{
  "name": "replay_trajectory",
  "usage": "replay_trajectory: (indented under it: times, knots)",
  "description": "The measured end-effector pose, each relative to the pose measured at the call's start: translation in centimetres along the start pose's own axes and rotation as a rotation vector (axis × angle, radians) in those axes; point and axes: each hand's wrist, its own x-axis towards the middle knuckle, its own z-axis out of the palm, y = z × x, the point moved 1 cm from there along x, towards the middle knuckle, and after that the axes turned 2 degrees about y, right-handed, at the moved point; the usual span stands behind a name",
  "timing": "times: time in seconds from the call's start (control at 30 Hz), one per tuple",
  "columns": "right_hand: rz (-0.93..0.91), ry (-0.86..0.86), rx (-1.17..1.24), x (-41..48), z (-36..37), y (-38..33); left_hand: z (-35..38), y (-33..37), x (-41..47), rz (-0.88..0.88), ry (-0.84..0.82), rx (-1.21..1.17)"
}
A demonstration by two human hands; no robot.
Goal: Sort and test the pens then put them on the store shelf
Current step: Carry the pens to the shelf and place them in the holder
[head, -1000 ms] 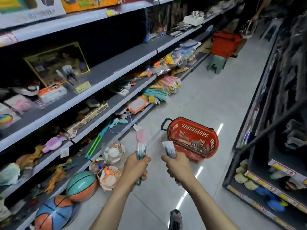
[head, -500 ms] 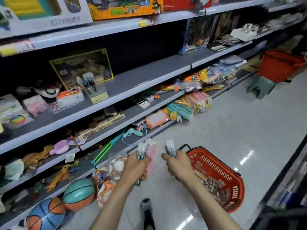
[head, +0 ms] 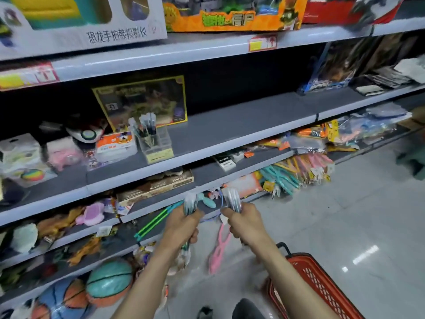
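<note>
Shelf [head: 230,134] ahead: left grip [head: 181,226], right grip [head: 245,226] clasp pens [head: 190,203].

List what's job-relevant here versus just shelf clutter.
Job: left hand gripping one pen bundle; right hand gripping a second bundle; clear pen holder on the grey shelf.
Lying about: basketballs, pink toy, yellow-framed box, plush toys, red basket.

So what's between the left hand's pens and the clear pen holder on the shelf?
Head view: the grey shelf edge and a flat brown box on the shelf below lie between the pens and the pen holder.
</note>
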Motion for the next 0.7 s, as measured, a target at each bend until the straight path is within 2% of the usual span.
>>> replay_trajectory:
  times: [0.17,0.4,0.57,0.7]
  knots:
    - [-0.008,-0.073,-0.063,7.5,1.7,-2.3,0.0,1.8,5.7,-0.04,0.112,-0.03]
    - [-0.056,-0.266,-0.174,17.3,3.6,-5.9,0.0,3.5,11.7,-0.109,0.282,-0.106]
    - [-0.077,-0.402,-0.251,22.0,5.3,-8.6,-0.5,4.5,14.6,-0.17,0.42,-0.234]
    - [-0.054,-0.499,-0.193,24.0,7.5,-10.2,-1.6,4.6,15.6,-0.159,0.522,-0.297]
